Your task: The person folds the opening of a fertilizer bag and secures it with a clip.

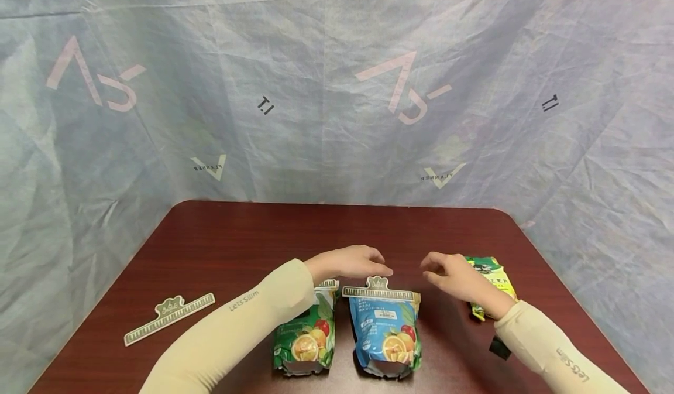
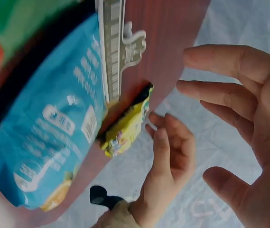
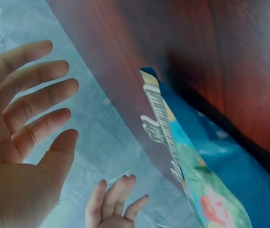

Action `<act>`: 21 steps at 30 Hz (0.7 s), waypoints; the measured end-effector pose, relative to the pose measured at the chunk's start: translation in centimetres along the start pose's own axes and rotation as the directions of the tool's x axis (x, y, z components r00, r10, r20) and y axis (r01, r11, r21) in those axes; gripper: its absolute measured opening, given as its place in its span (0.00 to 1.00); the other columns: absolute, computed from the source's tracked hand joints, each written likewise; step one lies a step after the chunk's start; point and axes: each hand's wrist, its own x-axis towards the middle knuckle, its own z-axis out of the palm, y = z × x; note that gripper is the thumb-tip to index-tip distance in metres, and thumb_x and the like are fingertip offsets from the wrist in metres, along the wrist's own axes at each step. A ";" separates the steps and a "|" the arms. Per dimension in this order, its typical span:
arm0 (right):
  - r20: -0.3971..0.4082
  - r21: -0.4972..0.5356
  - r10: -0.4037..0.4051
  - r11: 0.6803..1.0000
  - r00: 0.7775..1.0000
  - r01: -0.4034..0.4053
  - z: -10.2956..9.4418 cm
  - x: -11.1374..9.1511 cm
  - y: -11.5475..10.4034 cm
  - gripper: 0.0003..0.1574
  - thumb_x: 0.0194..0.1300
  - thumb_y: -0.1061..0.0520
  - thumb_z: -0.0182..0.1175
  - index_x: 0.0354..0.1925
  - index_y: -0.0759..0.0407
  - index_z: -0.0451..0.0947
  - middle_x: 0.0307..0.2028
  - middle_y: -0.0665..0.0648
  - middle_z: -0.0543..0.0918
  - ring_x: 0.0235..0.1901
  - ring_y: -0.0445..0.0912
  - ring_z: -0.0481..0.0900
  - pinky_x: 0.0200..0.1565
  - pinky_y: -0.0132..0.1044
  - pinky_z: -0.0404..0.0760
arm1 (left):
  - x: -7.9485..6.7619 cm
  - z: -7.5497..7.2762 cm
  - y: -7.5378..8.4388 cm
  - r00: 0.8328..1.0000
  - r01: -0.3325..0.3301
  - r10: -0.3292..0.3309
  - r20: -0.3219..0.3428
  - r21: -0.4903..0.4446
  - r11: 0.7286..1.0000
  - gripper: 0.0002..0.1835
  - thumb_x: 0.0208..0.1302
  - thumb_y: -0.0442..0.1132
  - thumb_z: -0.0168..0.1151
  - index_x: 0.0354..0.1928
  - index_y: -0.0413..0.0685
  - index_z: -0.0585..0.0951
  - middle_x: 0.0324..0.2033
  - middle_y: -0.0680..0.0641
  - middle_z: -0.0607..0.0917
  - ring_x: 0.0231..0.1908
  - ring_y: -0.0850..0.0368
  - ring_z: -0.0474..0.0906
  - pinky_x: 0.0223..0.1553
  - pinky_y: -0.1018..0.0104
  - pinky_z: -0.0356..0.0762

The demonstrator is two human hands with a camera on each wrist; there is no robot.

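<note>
A blue fruit-printed bag stands on the table with a long piano-key sealing clip across its top. My left hand hovers just behind that clip, fingers loosely bent and holding nothing. To the right of the bag is my right hand, raised, its fingers spread apart and nothing between them in the right wrist view. A green fruit-printed bag stands left of the blue one. Its own clip is partly hidden by my left sleeve.
A third matching clip lies loose on the left of the dark red table. A yellow and green packet lies behind my right forearm, partly covered. A small black object sits by my right sleeve. Grey cloth hangs around the table.
</note>
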 end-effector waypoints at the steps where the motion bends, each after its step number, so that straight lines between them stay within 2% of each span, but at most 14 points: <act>1: -0.007 -0.007 -0.003 1.000 1.000 0.003 -0.1 0.1 0.1 0.08 0.61 0.60 0.58 0.41 0.57 0.76 0.34 0.52 0.81 0.31 0.42 0.78 0.30 0.35 0.75 | 0.2 0.1 0.2 1.000 -0.005 0.005 0.000 0.010 1.000 0.29 0.61 0.57 0.54 0.59 0.47 0.71 0.53 0.50 0.75 0.50 0.57 0.73 0.48 0.60 0.71; 5: -0.026 -0.023 -0.013 1.000 1.000 0.012 -0.7 0.2 0.4 0.08 0.61 0.61 0.57 0.41 0.57 0.76 0.34 0.54 0.81 0.30 0.42 0.77 0.29 0.35 0.75 | 0.8 0.6 1.0 1.000 -0.016 0.016 0.001 0.030 0.999 0.30 0.62 0.57 0.54 0.60 0.46 0.70 0.55 0.49 0.74 0.48 0.59 0.74 0.46 0.61 0.72; 13: -0.060 -0.049 -0.041 0.998 0.997 0.038 -1.7 0.2 0.8 0.08 0.61 0.62 0.57 0.40 0.57 0.76 0.34 0.54 0.81 0.32 0.45 0.78 0.31 0.37 0.76 | 1.6 1.2 2.2 0.999 -0.032 0.034 -0.015 0.068 0.997 0.32 0.62 0.59 0.53 0.62 0.47 0.68 0.57 0.50 0.73 0.52 0.59 0.72 0.48 0.62 0.71; 21: -0.083 -0.096 -0.020 0.995 0.996 0.012 -2.3 0.5 2.2 0.08 0.60 0.62 0.58 0.40 0.57 0.77 0.34 0.52 0.81 0.34 0.47 0.78 0.33 0.42 0.76 | 3.0 1.9 2.9 0.999 -0.029 0.032 -0.039 0.061 0.998 0.32 0.61 0.59 0.53 0.62 0.47 0.68 0.56 0.49 0.73 0.47 0.61 0.74 0.46 0.63 0.72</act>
